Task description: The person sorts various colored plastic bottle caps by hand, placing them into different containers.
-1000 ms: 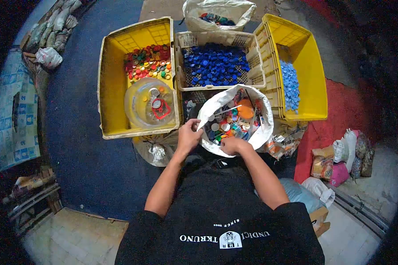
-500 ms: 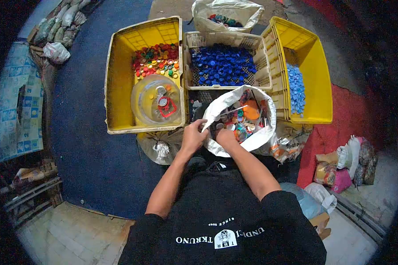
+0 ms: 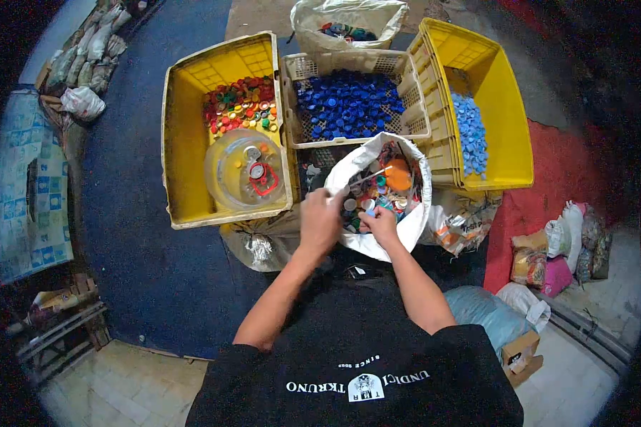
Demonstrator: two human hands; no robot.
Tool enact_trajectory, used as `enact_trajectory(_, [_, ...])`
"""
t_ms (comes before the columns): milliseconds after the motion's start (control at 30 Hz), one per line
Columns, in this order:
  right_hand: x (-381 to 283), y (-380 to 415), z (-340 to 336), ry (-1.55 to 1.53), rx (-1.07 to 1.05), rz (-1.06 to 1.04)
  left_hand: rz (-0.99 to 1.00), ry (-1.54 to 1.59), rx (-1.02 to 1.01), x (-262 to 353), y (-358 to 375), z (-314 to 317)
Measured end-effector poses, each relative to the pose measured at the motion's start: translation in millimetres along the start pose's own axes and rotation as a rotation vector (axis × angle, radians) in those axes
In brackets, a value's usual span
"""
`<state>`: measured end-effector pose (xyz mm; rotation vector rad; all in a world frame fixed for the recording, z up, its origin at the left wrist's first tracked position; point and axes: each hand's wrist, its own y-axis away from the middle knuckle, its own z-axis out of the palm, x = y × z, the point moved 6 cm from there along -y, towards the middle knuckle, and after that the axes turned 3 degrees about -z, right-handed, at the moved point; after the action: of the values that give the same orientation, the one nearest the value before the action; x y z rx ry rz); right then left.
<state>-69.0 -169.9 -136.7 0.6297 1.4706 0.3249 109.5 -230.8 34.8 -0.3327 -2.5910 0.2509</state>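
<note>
A white sack [image 3: 370,245] stands open in front of me, full of mixed plastic caps and scraps, with an orange lid [image 3: 397,175] among them. Over the near side of its mouth, my right hand [image 3: 383,226] pinches a small light blue bottle cap [image 3: 370,212]. My left hand [image 3: 322,220] is at the sack's left rim, its fingers smeared by motion. Just beyond the sack sits a white crate [image 3: 357,135] of dark blue caps [image 3: 349,103].
A yellow crate [image 3: 181,142] at left holds red, yellow and green caps [image 3: 242,103] and a clear round container [image 3: 224,174]. Light blue caps [image 3: 470,132] lie in the yellow crate [image 3: 506,135] at right. Another sack [image 3: 306,21] stands behind; bundled bags [image 3: 530,263] sit far right.
My right hand has come up out of the caps with a light blue cap in its fingers. My left hand has let go of the sack's rim. The view has shifted slightly.
</note>
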Motion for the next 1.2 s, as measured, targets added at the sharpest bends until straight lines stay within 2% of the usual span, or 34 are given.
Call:
enact_trajectory(33, [-2, 3, 2, -0.015, 0.0, 0.014, 0.155, 0.081, -0.168, 11, -2, 25])
enact_trajectory(67, [-8, 6, 1, 0.103, -0.009, 0.035, 0.309, 0.16, -0.337, 23, -2, 47])
enact_trajectory(100, [6, -5, -7, 0.328, 0.034, -0.128, 0.31, 0.16, -0.343, 31, -7, 58])
enact_trajectory(133, [18, -14, -12, 0.553, 0.077, -0.292, 0.209, 0.027, -0.7, 32, -4, 89])
enact_trajectory(167, [16, -11, -11, 0.549, 0.081, -0.289, 0.102, -0.113, -1.051, 25, 8, 111])
enact_trajectory(233, [15, -2, -8, -0.028, 0.042, 0.02, 0.055, -0.153, -1.024, 2, 15, 138])
enact_trajectory(300, [0, 8, -9, -0.044, 0.078, -0.001, -0.105, -0.148, -0.989, -21, 15, 151])
enact_trajectory(467, [-10, 18, -19, -0.148, 0.073, 0.004, -0.186, -0.181, -0.985, -35, 32, 156])
enact_trajectory(533, [1, 21, -21, -0.166, 0.074, 0.006, -0.293, -0.158, -0.918, -41, 37, 161])
enact_trajectory(567, [6, 22, -22, -0.142, 0.067, 0.018, -0.26, -0.148, -0.755, -50, 45, 175])
enact_trajectory(667, [9, 26, -21, -0.111, 0.083, 0.054, -0.248, -0.098, -0.685, -47, 49, 173])
enact_trajectory(700, [10, 24, -23, -0.144, 0.09, 0.058, -0.325, -0.093, -0.691, -47, 50, 171])
enact_trajectory(967, [8, 13, -23, -0.283, 0.031, 0.159, -0.473, -0.048, -0.752, -51, 51, 165])
enact_trajectory(1000, [-3, 17, -23, -0.278, 0.029, 0.163, -0.479, -0.031, -0.746, -52, 54, 165])
enact_trajectory(1067, [-20, 26, -29, 0.009, 0.01, 0.211, -0.532, -0.035, -0.792, -53, 56, 171])
enact_trajectory(1100, [-12, 22, -31, 0.122, -0.017, 0.099, -0.579, -0.04, -0.839, -56, 58, 175])
enact_trajectory(1133, [-8, 24, -35, 0.125, -0.018, 0.099, -0.582, -0.037, -0.837, -58, 58, 176])
enact_trajectory(1200, [-17, 32, -28, 0.507, -0.241, 0.035, -0.595, 0.026, -0.79, -57, 54, 173])
